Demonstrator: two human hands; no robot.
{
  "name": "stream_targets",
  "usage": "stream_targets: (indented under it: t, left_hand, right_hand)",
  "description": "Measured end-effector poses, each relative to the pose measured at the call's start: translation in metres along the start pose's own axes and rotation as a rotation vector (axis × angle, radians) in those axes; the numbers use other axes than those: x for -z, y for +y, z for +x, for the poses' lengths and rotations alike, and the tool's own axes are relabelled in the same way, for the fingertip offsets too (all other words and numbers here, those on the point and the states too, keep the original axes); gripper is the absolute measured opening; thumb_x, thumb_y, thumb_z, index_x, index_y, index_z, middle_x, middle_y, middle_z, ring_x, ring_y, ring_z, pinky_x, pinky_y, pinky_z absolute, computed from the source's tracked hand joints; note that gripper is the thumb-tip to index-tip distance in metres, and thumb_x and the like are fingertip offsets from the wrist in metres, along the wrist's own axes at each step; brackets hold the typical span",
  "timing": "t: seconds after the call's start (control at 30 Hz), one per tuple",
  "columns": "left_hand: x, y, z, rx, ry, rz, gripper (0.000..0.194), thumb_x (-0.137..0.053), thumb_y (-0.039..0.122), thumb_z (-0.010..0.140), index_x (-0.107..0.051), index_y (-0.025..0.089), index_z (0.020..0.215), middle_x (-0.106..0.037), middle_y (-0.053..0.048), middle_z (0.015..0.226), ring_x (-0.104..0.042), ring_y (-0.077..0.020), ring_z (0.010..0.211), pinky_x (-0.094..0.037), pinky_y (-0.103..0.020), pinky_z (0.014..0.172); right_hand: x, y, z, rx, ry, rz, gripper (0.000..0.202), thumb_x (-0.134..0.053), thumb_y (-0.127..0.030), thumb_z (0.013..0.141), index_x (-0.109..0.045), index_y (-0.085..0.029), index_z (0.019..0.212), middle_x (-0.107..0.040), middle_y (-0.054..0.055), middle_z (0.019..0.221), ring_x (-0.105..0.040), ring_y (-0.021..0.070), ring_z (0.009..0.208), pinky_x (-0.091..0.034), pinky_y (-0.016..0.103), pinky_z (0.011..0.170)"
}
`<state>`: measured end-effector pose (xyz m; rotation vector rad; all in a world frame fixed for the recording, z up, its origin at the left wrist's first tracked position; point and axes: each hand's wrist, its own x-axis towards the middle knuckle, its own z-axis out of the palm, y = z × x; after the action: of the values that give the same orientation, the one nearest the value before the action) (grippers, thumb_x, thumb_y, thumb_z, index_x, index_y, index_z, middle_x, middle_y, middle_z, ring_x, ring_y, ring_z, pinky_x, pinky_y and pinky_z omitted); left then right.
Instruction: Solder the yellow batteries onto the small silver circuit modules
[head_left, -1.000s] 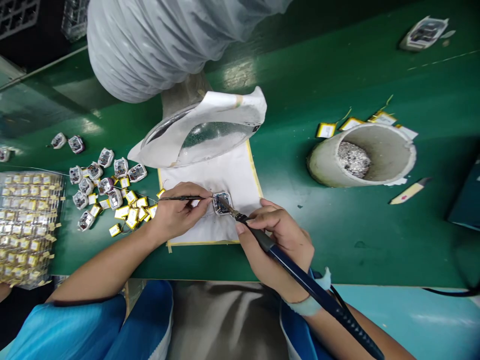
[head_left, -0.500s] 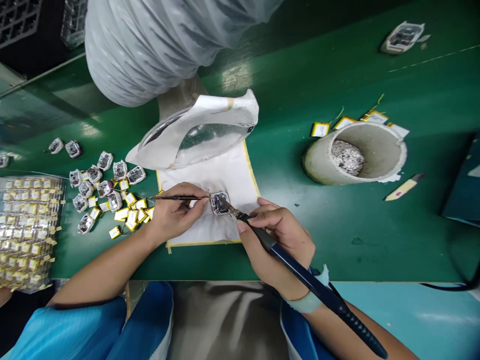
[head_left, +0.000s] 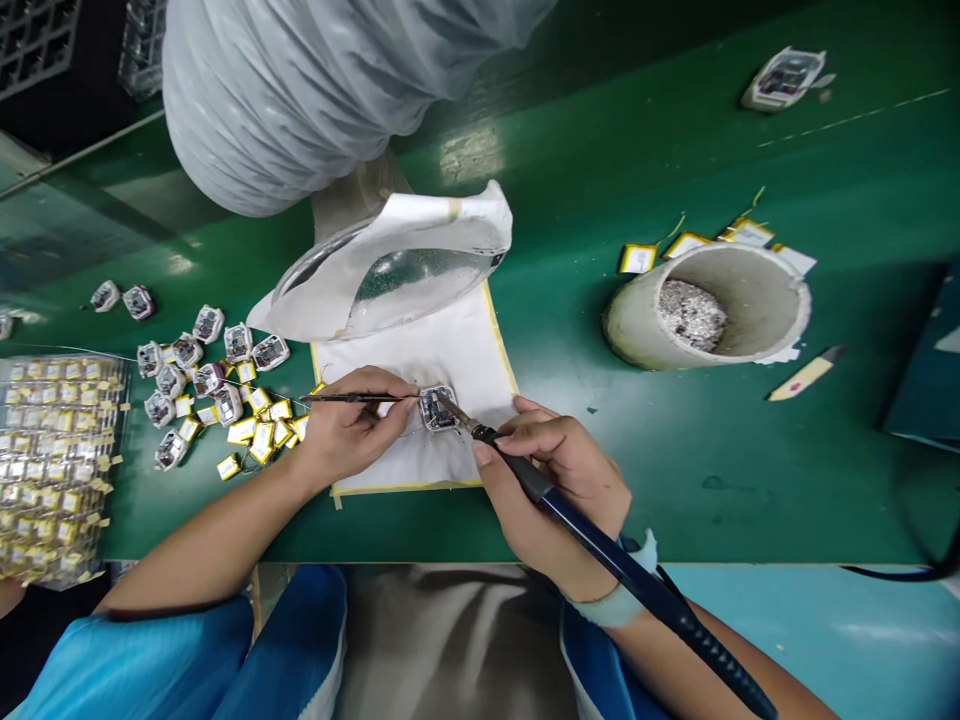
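A small watch-like case with an exposed circuit board (head_left: pixel 436 408) lies on a white sheet (head_left: pixel 409 355) with yellow taped edges. My right hand (head_left: pixel 559 485) is closed around a soldering iron (head_left: pixel 592 540), whose tip touches or nearly touches the board. From the left, my left hand (head_left: pixel 360 420) pinches slim dark tweezers (head_left: pixel 349 397), their points reaching the case's left edge. A battery partly shows behind the left fingers; whether the tweezers grip a wire is too small to tell.
Several opened cases (head_left: pixel 206 380) and yellow-edged batteries (head_left: pixel 261 440) lie left, beside stacked battery trays (head_left: pixel 56 450). A clear hood (head_left: pixel 420 285) on a grey duct (head_left: pixel 300 100) overhangs the sheet. Right are a pot (head_left: pixel 634 325) of metallic shavings and a cutter knife (head_left: pixel 802 378).
Both hands keep almost the same pose at the board, with tweezers and iron held as before. The whole view has shifted very slightly.
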<state>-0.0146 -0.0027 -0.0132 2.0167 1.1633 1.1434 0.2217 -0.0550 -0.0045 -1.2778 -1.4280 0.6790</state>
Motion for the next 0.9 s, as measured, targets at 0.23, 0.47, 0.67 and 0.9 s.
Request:
stream_targets:
  t: [0.23,0.47,0.67,0.9]
  left_hand:
    - [0.0000,-0.0009,-0.0011,0.017,-0.010,0.010,0.015,-0.083,0.013,0.099,-0.081,0.021,0.111,-0.086,-0.007,0.104,-0.086,-0.0192,0.097,-0.071,-0.029,0.084]
    - [-0.0007,0.0034,0.0043,-0.038,-0.033,0.128,0.013,-0.082,0.016,0.101,-0.081,0.021,0.112,-0.087,-0.005,0.101,-0.085,-0.0159,0.092,-0.069,-0.024,0.078]
    - [-0.0009,0.0033,0.0051,-0.049,-0.030,0.174,0.007,-0.082,0.021,0.103,-0.081,0.022,0.110,-0.087,-0.004,0.099,-0.086,-0.0167,0.091,-0.070,-0.027,0.080]
    - [0.0005,0.0046,0.0058,-0.048,-0.040,0.166,0.010,-0.082,0.019,0.102,-0.081,0.022,0.112,-0.087,-0.004,0.100,-0.085,-0.0162,0.091,-0.070,-0.026,0.080]
  right_hand:
    - [0.0000,-0.0003,0.0005,0.001,0.001,0.006,0.021,-0.081,-0.017,0.093,-0.063,-0.029,0.093,-0.068,-0.008,0.075,-0.069,0.0151,0.065,-0.067,0.055,0.114]
    - [-0.0006,-0.0004,0.0005,0.033,-0.020,-0.044,0.021,-0.081,-0.018,0.094,-0.063,-0.028,0.094,-0.069,-0.008,0.076,-0.070,0.0156,0.065,-0.066,0.055,0.114]
    - [-0.0013,-0.0013,0.0009,0.039,-0.027,-0.061,0.021,-0.080,-0.017,0.094,-0.063,-0.028,0.093,-0.067,-0.008,0.073,-0.071,0.0160,0.065,-0.067,0.054,0.112]
    - [-0.0021,-0.0010,0.0019,0.053,-0.033,-0.077,0.021,-0.080,-0.017,0.094,-0.062,-0.028,0.093,-0.068,-0.009,0.073,-0.071,0.0156,0.064,-0.068,0.054,0.109]
